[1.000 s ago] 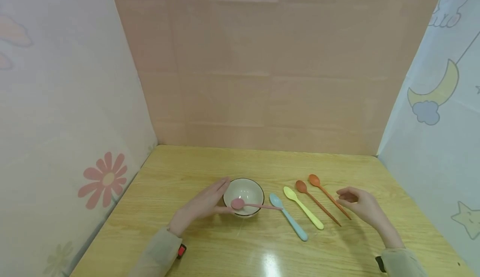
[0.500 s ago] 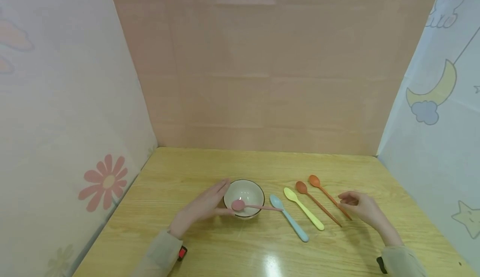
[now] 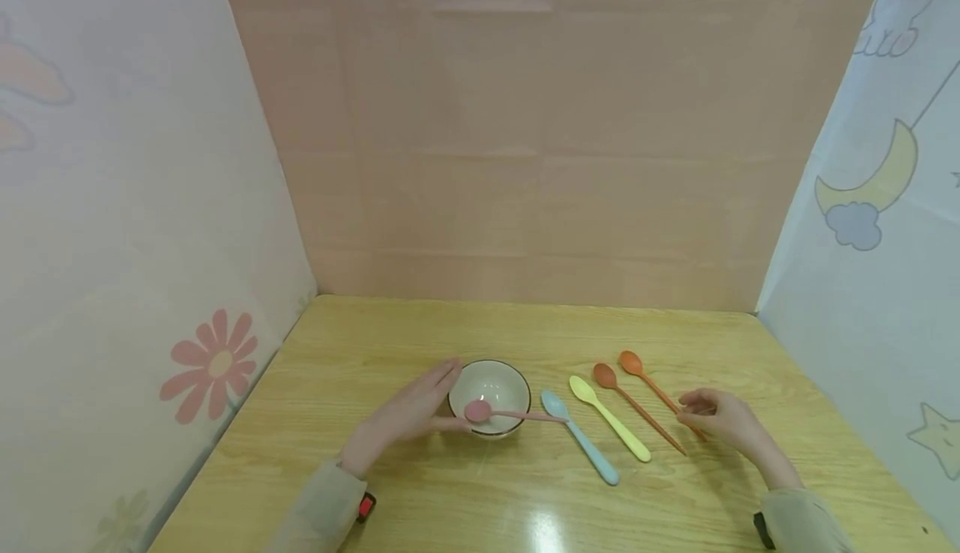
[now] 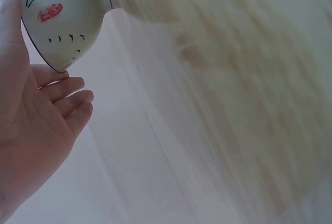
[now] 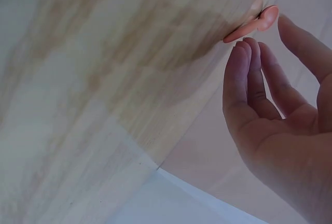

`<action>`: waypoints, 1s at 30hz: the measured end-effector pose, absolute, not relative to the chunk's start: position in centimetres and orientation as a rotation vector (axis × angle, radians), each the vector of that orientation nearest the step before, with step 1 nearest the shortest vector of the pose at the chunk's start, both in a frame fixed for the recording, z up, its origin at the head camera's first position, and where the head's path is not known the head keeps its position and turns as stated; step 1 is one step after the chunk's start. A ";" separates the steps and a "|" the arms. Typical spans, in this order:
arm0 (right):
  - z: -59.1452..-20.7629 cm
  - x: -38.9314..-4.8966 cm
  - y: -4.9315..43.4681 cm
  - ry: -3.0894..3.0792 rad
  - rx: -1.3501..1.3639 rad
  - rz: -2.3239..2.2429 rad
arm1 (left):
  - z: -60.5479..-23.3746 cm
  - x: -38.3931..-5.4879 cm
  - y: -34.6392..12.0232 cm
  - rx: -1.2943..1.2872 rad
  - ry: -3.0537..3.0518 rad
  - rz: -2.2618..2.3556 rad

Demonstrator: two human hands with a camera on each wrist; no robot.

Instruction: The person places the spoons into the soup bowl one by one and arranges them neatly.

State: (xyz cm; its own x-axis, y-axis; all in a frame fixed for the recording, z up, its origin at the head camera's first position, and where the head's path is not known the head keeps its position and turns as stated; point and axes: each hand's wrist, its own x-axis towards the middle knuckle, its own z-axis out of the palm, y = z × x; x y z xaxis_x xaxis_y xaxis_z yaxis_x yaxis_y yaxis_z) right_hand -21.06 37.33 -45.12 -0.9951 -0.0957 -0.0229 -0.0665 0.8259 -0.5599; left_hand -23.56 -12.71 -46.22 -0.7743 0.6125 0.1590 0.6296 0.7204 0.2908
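Seen from the head, with twelve o'clock pointing away from the person, the left hand (image 3: 408, 410) lies along the left side of the bowl (image 3: 491, 434), fingertips at its ten o'clock, thumb at its seven; it holds the bowl between them. The pink spoon (image 3: 477, 411) lies over the bowl's opening, with its handle going out over the rim toward three o'clock. The handle's end overlaps the blue spoon (image 3: 588, 449) in view; I cannot tell if they touch. Next come the yellow spoon (image 3: 611, 420), the brown spoon (image 3: 639, 409) and the orange spoon (image 3: 656, 390). These four rest on the table (image 3: 360, 328), each with its long axis from about eleven to five, head at the far end.

The right hand (image 3: 726, 418) is at the near end of the orange spoon, which lies toward its ten o'clock, much nearer than to the left hand. Its fingers are bent, with the thumb apart from them; contact with the handle I cannot confirm.

Counted: one bowl, five spoons, one of each colour.
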 end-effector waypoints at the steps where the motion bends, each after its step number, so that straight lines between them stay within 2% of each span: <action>1: -45.2 -21.1 37.4 2.950 -0.136 -0.904 | -46.2 -23.6 -12.7 -1.036 -2.866 -0.513; 30: -45.5 -22.0 37.2 2.879 -0.034 -0.916 | -46.6 -23.8 -12.8 -1.042 -2.869 -0.540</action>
State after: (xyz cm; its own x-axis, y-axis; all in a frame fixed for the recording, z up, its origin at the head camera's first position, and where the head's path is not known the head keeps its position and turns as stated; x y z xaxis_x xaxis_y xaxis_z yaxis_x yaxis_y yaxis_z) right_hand -22.02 37.22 -45.48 -0.9925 -0.0575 -0.1075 0.0151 0.8167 -0.5769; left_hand -23.83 -12.76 -46.60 -0.7733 0.6147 0.1557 0.6292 0.7135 0.3082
